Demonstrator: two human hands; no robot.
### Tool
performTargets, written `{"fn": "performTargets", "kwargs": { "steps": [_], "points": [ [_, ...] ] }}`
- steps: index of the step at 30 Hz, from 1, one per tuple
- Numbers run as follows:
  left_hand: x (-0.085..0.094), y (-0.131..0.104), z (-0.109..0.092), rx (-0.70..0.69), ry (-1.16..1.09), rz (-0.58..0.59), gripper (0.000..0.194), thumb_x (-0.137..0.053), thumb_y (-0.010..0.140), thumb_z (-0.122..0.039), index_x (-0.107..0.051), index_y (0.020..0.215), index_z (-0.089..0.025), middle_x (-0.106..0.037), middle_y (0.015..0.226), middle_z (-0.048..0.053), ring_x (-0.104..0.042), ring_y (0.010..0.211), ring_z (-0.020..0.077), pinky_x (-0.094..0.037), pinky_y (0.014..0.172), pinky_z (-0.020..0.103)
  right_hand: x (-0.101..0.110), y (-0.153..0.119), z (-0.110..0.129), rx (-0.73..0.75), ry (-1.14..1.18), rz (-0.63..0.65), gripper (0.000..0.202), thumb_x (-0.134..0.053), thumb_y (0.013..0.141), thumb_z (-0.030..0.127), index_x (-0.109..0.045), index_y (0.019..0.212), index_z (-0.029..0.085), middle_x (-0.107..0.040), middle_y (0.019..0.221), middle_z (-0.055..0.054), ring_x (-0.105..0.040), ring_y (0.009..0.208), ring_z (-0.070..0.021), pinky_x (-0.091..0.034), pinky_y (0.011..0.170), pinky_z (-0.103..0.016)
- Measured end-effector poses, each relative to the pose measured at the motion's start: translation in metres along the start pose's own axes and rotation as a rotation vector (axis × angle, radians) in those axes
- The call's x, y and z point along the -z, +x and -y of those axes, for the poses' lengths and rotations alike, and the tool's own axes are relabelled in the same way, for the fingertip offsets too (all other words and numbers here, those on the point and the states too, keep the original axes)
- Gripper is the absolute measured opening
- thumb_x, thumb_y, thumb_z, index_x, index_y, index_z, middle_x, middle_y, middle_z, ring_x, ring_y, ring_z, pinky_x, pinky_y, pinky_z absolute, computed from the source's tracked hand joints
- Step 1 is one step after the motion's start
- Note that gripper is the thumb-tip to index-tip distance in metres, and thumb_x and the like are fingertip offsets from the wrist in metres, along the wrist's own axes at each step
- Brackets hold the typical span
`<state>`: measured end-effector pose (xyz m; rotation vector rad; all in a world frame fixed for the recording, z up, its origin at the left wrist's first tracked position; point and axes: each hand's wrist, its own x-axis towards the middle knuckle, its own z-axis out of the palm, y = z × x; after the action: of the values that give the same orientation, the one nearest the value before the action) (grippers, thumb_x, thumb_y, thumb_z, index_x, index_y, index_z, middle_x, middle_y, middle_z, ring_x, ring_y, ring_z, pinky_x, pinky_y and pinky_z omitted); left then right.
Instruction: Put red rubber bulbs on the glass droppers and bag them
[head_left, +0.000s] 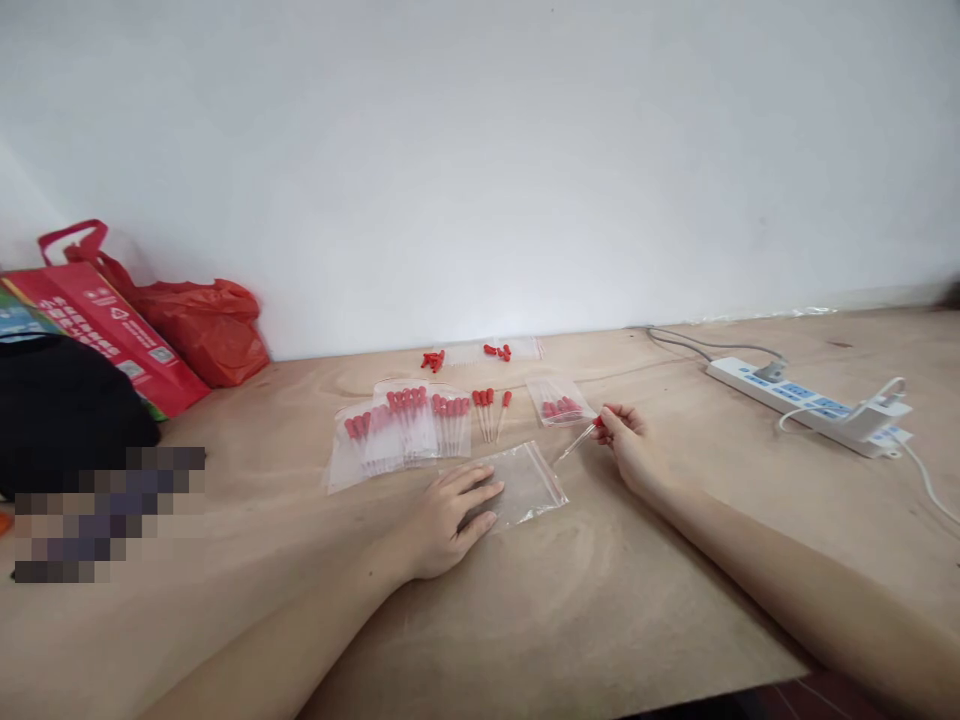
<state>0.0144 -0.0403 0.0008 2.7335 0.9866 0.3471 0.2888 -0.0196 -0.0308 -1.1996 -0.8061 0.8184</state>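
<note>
My left hand [454, 520] lies with fingers spread on a clear zip bag [525, 487] that is flat on the wooden table. Between the fingertips of my right hand [622, 440] is the red bulb of a glass dropper [579, 440], its thin tip pointing down-left at the bag's right edge. Behind the bag, several loose droppers [484, 412] lie side by side. Overlapping bags of red-topped droppers [405, 425] are to their left, and another filled bag [561, 402] is to their right.
Loose red bulbs [433, 361] and more clear plastic are near the wall. At the right is a white power strip [795, 395] with plugs and cables. A red bag [202, 330], a printed bag [112, 325] and a black item [67, 415] stand at the left.
</note>
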Motion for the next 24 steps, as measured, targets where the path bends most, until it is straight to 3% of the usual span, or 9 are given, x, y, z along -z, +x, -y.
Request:
{"fn": "performTargets", "kwargs": {
  "steps": [8,12,15,18,24],
  "points": [
    [-0.001,0.0,0.001,-0.009,-0.038,-0.02,0.035,-0.042,0.085,-0.03,-0.049,0.119,-0.026,-0.043,0.13,0.005,-0.037,0.121,0.0223,-0.032,0.098,0.044,-0.007,-0.005,0.0,-0.024,-0.011,0.028,0.029,-0.059,0.064,0.044,-0.046,0.078,0.022,-0.055,0.063,0.002,-0.053,0.053,-0.0116,-0.044,0.05,-0.024],
    [-0.001,0.0,0.0,0.004,-0.045,-0.017,0.038,-0.041,0.085,-0.031,-0.044,0.123,-0.024,-0.043,0.13,0.006,-0.037,0.12,0.0226,-0.031,0.099,0.044,-0.012,-0.015,0.002,-0.109,0.069,0.09,0.028,-0.062,0.064,0.04,-0.046,0.078,0.022,-0.057,0.064,0.002,-0.055,0.055,-0.011,-0.045,0.052,-0.023],
    [0.001,0.0,-0.002,0.035,-0.058,-0.01,0.047,-0.042,0.084,-0.031,-0.033,0.129,-0.021,-0.043,0.129,0.007,-0.038,0.12,0.0225,-0.032,0.099,0.043,-0.015,-0.023,0.006,-0.185,0.114,0.219,0.028,-0.065,0.063,0.036,-0.047,0.078,0.021,-0.059,0.066,0.002,-0.058,0.059,-0.0103,-0.045,0.057,-0.022],
    [0.002,0.001,-0.003,0.048,-0.071,0.003,0.049,-0.042,0.084,-0.031,-0.03,0.13,-0.02,-0.043,0.13,0.008,-0.039,0.119,0.0224,-0.033,0.098,0.042,-0.014,-0.026,0.011,-0.218,0.04,0.426,0.027,-0.067,0.062,0.034,-0.049,0.076,0.019,-0.061,0.069,0.001,-0.058,0.062,-0.01,-0.046,0.061,-0.023],
    [0.0,0.0,-0.002,0.025,-0.089,-0.019,0.047,-0.042,0.084,-0.032,-0.031,0.129,-0.022,-0.044,0.128,0.007,-0.039,0.119,0.0225,-0.033,0.098,0.041,-0.009,-0.022,0.013,-0.12,-0.21,0.693,0.026,-0.068,0.062,0.034,-0.053,0.074,0.017,-0.056,0.062,0.004,-0.048,0.054,-0.006,-0.038,0.053,-0.019]
  ]
}}
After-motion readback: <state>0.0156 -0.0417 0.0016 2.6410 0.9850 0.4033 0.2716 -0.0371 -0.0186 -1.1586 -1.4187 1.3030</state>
